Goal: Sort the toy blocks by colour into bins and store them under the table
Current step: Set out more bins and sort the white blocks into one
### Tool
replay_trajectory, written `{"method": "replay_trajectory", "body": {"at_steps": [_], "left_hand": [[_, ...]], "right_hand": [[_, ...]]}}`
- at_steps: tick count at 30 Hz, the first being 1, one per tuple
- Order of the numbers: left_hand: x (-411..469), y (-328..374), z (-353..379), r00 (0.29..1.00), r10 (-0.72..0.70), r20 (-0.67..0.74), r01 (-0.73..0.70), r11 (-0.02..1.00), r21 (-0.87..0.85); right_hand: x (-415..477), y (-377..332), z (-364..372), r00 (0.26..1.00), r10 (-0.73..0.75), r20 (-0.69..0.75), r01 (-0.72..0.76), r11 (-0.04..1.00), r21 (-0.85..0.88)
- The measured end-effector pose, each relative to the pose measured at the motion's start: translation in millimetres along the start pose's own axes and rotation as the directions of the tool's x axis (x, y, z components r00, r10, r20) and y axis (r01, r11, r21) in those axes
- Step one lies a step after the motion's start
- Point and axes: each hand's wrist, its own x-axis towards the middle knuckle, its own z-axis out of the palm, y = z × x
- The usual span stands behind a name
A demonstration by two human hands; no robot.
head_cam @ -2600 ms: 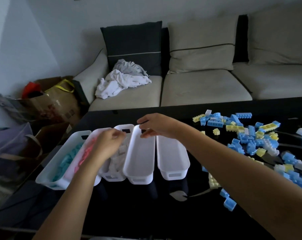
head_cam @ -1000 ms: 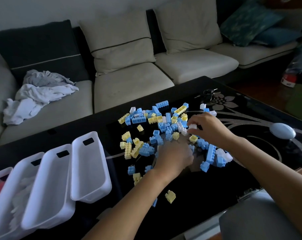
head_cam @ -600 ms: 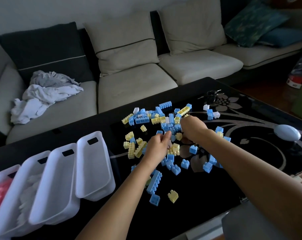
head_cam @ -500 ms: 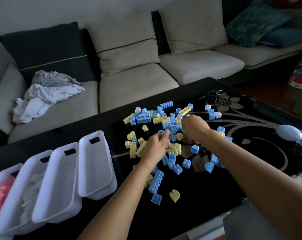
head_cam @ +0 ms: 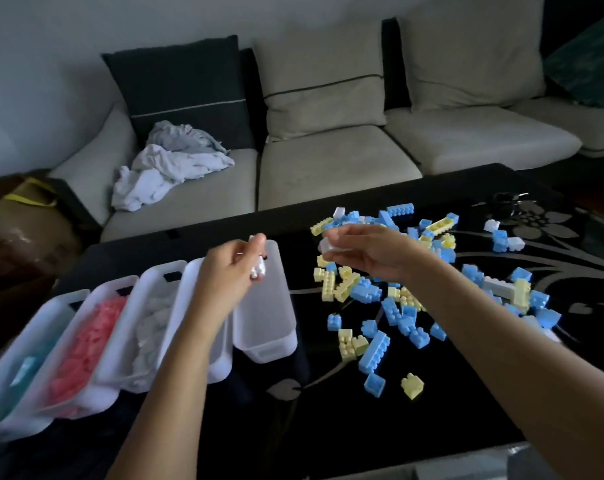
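**Handling.** The blocks are small moulded plastic and look light, rigid and smooth-sided. I would not call them fragile (a dropped one would probably only bounce off the desk [head_cam: 328, 427]). Take each one across two opposite flat sides, since the studded top likely gives a poorer hold. Several small ones fit in one grip, at some risk of shedding one.

**Grip state.** The left hand [head_cam: 231, 275] pinches a few white blocks [head_cam: 259, 270] between thumb and fingertips, in the air left of the pile [head_cam: 380, 306]. The right hand [head_cam: 369, 254] pinches a single white block [head_cam: 330, 247] above the pile's far left edge.

**Containers.** Five white bins stand side by side on the desk, left of the pile, numbered outward from it.
- First bin [head_cam: 271, 353]: empty. The left hand hovers over its far end.
- Second bin [head_cam: 221, 370]: largely hidden by the left arm [head_cam: 176, 375]; the part that shows holds nothing.
- Third bin [head_cam: 155, 271]: part full of white ones.
- Fourth bin [head_cam: 82, 407]: pink blocks [head_cam: 89, 334].
- Fifth bin [head_cam: 16, 427]: teal blocks [head_cam: 27, 365].

**Destination.** The held whites presumably belong in the third bin. The pile is mostly blue and yellow, with a few whites.
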Motion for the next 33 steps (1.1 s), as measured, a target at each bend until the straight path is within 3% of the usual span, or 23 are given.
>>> {"method": "replay_trajectory", "body": {"at_steps": [6,10,14,17,21,24,26,28,33], "left_hand": [[-25.0,-54.1,-110.8,0.918,-0.024,-0.397,0.207,0.881,0.426],[-32.9,-81.4,-130.7,0.937,-0.049,-0.346,0.217,0.858,0.465],[-32.0,-107.5,-132.5,0.954,-0.178,-0.243,0.266,0.877,0.4],[-30.4,-108.0,-130.6,0.923,-0.276,-0.268,0.367,0.84,0.4],[-28.3,-91.5,-129.9,0.913,-0.206,-0.353,0.368,0.79,0.491],[-22.6,-72.2,-118.3,0.944,-0.054,-0.326,0.216,0.849,0.483],[-12.1,-53.9,-98.0,0.972,-0.052,-0.229,0.133,0.925,0.355],[-1.8,-36.0,-72.5,0.991,-0.021,-0.132,0.057,0.958,0.279],[19.1,12.7,-2.5,0.991,0.076,0.108,-0.105,0.947,0.302]], "right_hand": [[48.5,23.2,116.5,0.965,0.146,0.217,-0.161,0.986,0.052],[73.7,40.7,184.0,0.923,0.247,0.295,-0.264,0.964,0.02],[89.5,53.4,224.4,0.924,0.287,0.251,-0.282,0.958,-0.058],[96.4,47.9,229.5,0.94,0.291,0.178,-0.272,0.954,-0.126],[86.0,22.9,205.8,0.954,0.254,0.157,-0.211,0.945,-0.249],[68.1,-1.0,166.1,0.972,0.199,0.129,-0.141,0.922,-0.361],[53.6,-15.4,134.2,0.988,0.127,0.09,-0.065,0.863,-0.501],[40.1,-26.4,100.1,0.995,0.03,0.097,0.044,0.733,-0.678],[17.7,-42.5,-5.4,0.987,-0.142,-0.081,-0.018,0.397,-0.918]]}}
